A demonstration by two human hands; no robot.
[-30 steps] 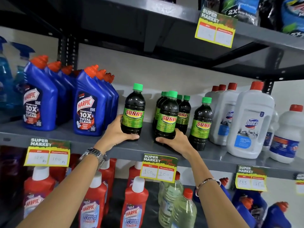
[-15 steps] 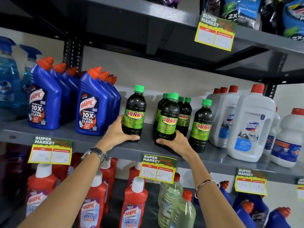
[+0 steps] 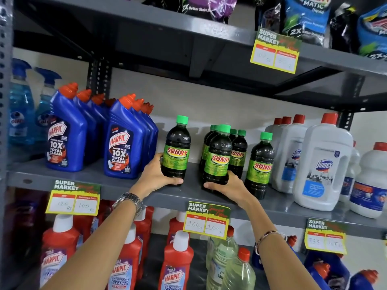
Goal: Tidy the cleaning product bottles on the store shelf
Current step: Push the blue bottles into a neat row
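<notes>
Dark Sunny bottles with green caps stand on the grey middle shelf (image 3: 104,183). My left hand (image 3: 154,177) grips the base of a lone Sunny bottle (image 3: 177,147) standing left of the group. My right hand (image 3: 229,188) holds the base of the front Sunny bottle (image 3: 218,155) of the cluster. Several more Sunny bottles stand behind it, partly hidden. Another Sunny bottle (image 3: 261,162) stands apart to the right, next to the white jugs.
Blue Harpic bottles (image 3: 123,141) fill the shelf's left, with spray bottles (image 3: 21,114) beyond. White Domex jugs (image 3: 323,164) stand at the right. Red Harpic bottles (image 3: 176,260) and clear bottles (image 3: 238,271) sit below. Price tags (image 3: 206,219) hang from shelf edges; detergent pouches (image 3: 303,17) lie above.
The view has tilted upward, so the shelves sit lower in frame. Both hands keep their hold on the same two bottles, which stay in place.
</notes>
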